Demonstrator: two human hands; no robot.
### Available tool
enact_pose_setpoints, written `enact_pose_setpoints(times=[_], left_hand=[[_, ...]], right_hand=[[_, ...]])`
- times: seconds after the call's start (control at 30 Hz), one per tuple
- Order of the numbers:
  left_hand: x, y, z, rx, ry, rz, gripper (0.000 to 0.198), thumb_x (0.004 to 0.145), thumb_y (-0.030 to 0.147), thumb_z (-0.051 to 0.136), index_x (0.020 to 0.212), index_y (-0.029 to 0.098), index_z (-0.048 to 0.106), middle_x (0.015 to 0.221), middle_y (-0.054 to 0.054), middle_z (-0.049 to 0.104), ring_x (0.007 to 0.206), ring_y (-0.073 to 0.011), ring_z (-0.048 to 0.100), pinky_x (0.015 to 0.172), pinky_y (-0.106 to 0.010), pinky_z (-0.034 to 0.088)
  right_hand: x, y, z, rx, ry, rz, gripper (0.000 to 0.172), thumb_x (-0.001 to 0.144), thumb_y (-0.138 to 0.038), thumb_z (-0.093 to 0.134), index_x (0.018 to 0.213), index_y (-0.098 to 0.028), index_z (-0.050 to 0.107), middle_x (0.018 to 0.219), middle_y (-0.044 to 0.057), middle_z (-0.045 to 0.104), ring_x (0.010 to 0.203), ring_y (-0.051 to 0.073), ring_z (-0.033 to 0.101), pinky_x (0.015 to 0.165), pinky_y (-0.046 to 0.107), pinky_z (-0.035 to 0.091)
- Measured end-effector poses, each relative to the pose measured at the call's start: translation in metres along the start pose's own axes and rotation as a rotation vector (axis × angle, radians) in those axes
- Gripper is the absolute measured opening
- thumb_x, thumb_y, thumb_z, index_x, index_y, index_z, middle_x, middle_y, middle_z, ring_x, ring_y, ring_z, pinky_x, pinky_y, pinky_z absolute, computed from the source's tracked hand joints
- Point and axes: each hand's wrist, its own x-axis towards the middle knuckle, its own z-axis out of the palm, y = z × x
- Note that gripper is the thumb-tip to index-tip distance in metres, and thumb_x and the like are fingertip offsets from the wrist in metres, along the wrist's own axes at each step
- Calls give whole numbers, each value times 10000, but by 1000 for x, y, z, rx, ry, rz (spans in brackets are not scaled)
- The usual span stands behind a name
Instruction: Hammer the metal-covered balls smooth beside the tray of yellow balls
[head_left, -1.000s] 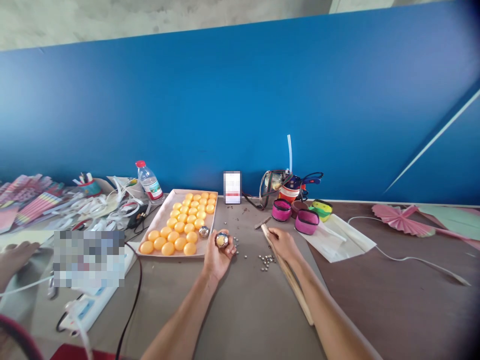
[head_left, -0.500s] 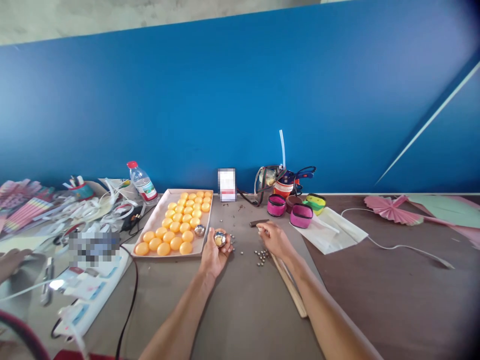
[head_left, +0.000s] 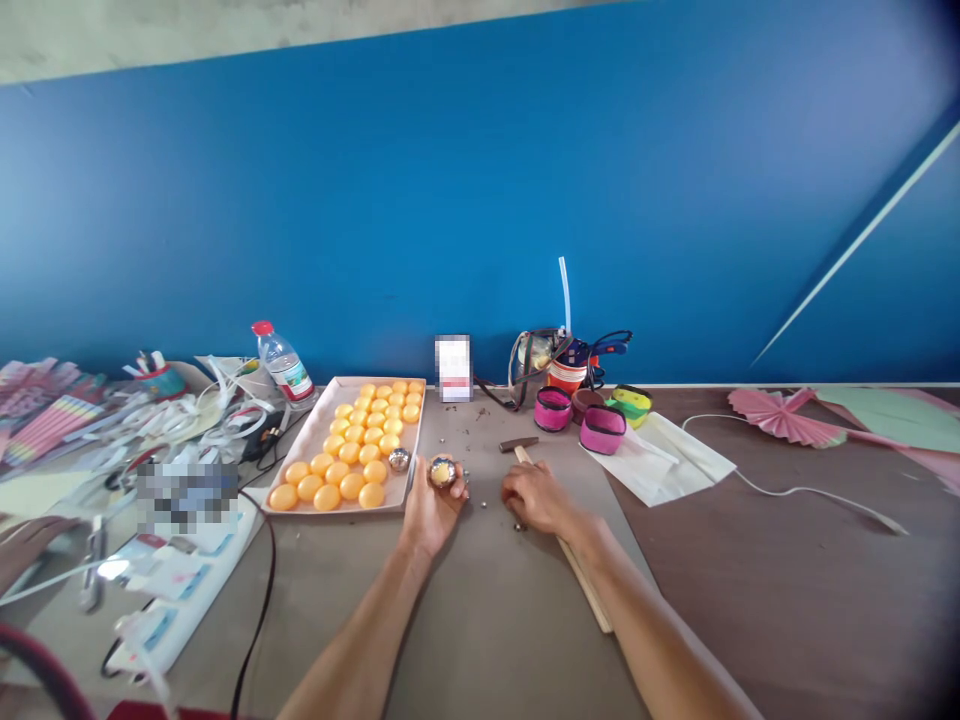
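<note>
Silver and bumpy, a shiny round ball with a yellow patch sits in my left hand. That hand is partly closed, palm up, with my fingers and thumb bent around the ball. It is just beside a shallow white tray full of smooth orange balls. Another shiny silver ball is in the tray, near its right edge.

My right hand is palm down, low over the flat grey mat, with its fingers curled. I cannot see the fingertips well, so I cannot tell if they hold anything. Tiny round silver beads lie right by that hand. Under my right hand and wrist lies a hammer with a dark head and a pale wooden handle.
</note>
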Motion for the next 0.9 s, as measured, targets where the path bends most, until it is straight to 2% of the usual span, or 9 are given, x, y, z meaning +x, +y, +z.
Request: enact_pose_setpoints(times=[0.13, 0.33, 0.47, 0.57, 0.67, 0.77, 0.9], left_hand=[[-1, 0, 3, -54, -15, -22, 363, 796, 496, 503, 893, 159, 596, 733, -44, 587, 522, -101, 460, 560, -265, 415], [1, 1, 0, -96, -17, -38, 324, 811, 429, 506, 947, 153, 608, 756, -59, 602, 580, -118, 515, 621, -282, 448], [1, 0, -2, -117, -16, -59, 293, 812, 386, 509, 971, 157, 601, 784, -70, 615, 629, -137, 552, 659, -299, 463], [1, 0, -2, -113, -16, -62, 266, 802, 342, 524, 980, 157, 595, 793, -71, 621, 644, -142, 564, 671, -302, 467], [0, 1, -1, -94, -19, -61, 256, 785, 309, 544, 987, 159, 588, 784, -64, 621, 645, -142, 571, 668, -295, 469], [0, 1, 0, -58, -28, -53, 284, 770, 282, 559, 1026, 160, 573, 782, -60, 621, 653, -145, 579, 678, -299, 473], [-2, -1, 0, 9, -58, -51, 355, 741, 197, 588, 1092, 182, 536, 829, -53, 630, 721, -156, 605, 771, -334, 472]], right_hand=[[1, -3, -1, 6, -6, 5, 175, 733, -110, 487, 714, -190, 641, 808, 30, 651, 793, 152, 538, 731, 283, 256], [-2, -4, -12, -16, -37, 58, 107, 708, -219, 567, 790, -195, 631, 845, 34, 651, 800, 166, 540, 716, 288, 243], [-1, 1, -6, -72, -50, 83, 129, 712, -134, 508, 722, -188, 625, 822, 41, 655, 816, 169, 547, 737, 297, 235], [0, 2, -3, -21, -19, 71, 144, 705, -104, 481, 682, -179, 602, 788, 40, 644, 796, 163, 546, 747, 298, 254], [0, -3, -4, 146, 122, 30, 117, 671, -87, 476, 660, -175, 553, 803, 44, 623, 791, 159, 540, 730, 279, 310], [0, -9, -4, 462, 269, 39, 101, 660, -90, 455, 650, -186, 482, 845, 40, 620, 720, 133, 557, 663, 249, 378], [2, -19, -1, 844, 268, 148, 53, 714, -170, 453, 678, -208, 452, 580, -38, 554, 457, 95, 489, 486, 221, 365]])
